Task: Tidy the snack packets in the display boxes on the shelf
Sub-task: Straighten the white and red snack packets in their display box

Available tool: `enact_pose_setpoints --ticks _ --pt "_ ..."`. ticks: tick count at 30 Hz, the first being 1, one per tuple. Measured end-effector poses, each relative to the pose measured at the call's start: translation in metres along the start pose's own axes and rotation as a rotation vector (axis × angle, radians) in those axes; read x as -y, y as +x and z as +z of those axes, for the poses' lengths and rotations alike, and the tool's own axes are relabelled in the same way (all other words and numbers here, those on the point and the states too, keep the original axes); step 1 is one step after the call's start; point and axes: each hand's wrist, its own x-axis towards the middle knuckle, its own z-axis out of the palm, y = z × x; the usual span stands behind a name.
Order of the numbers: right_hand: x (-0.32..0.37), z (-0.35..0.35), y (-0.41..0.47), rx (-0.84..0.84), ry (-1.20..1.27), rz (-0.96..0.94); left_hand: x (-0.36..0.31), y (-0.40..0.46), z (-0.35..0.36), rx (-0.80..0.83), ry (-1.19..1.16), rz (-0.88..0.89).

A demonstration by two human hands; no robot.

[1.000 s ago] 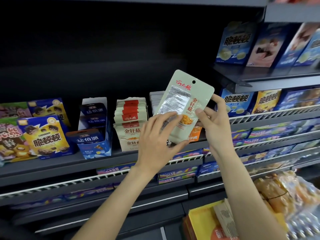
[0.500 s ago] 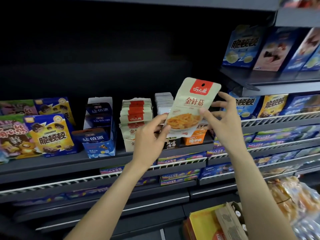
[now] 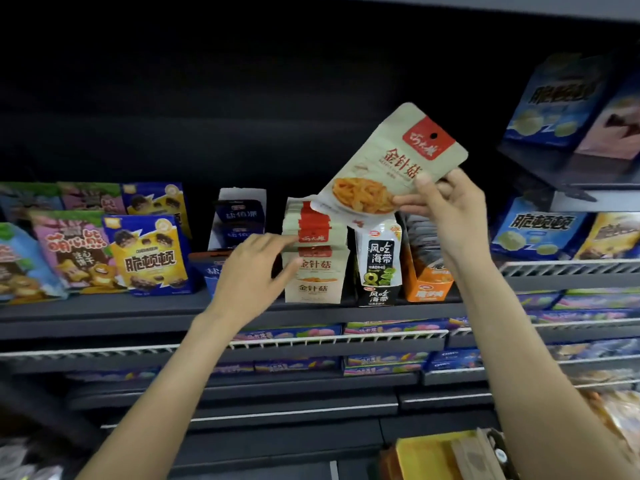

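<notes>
My right hand pinches a beige snack packet with a red label, held tilted above the shelf, front side facing me. Below it stands a beige display box holding several matching packets upright. My left hand has its fingers spread against the left side and front packets of that box, holding nothing. To the right stand a black-and-white display box and an orange display box with grey packets.
A blue display box stands left of my left hand. Large snack bags fill the shelf's left end, blue boxes the right. The dark shelf edge runs across; lower racks hold flat packs. A yellow carton sits bottom right.
My left hand let go of the packet and dropped to the beige box's packets. The right hand turned the packet front-side out, then tilted it and lifted it right.
</notes>
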Motion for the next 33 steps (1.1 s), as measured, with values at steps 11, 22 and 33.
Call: enact_pose_setpoints --ticks 11,22,33 --pt "-0.084 0.042 -0.011 0.305 -0.364 0.017 0.013 -0.008 0.009 -0.21 0.141 0.318" --pt "-0.111 0.054 0.01 0.413 -0.844 -0.028 0.012 -0.012 0.011 -0.228 0.141 0.35" --pt "-0.095 0.042 0.001 0.328 -0.458 0.153 0.013 -0.009 0.015 -0.253 0.153 0.384"
